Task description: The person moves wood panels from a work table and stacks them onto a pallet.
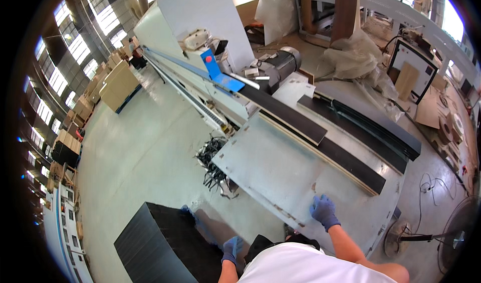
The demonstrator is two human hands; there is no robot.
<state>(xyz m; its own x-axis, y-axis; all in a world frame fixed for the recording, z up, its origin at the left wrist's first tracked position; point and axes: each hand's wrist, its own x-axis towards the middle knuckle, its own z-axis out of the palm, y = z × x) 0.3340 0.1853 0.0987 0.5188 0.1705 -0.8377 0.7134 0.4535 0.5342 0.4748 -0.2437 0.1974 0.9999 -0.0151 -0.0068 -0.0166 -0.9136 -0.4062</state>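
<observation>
My right hand (324, 211), in a blue glove, rests flat with fingers spread on the grey metal work table (270, 167) near its front edge. It holds nothing. My left hand (232, 248), also blue-gloved, hangs low beside my body with its fingers curled, close to a stack of black panels (160, 245) on the floor. It grips nothing that I can see. Long black boards (330, 150) lie across the table's far side, well beyond my right hand.
A long white machine (200, 37) with a blue guard (218, 72) runs away at the upper left. Black scrap strips (213, 162) pile under the table's left end. A floor fan (451, 238) stands at the right. Cardboard stacks (117, 85) sit far left.
</observation>
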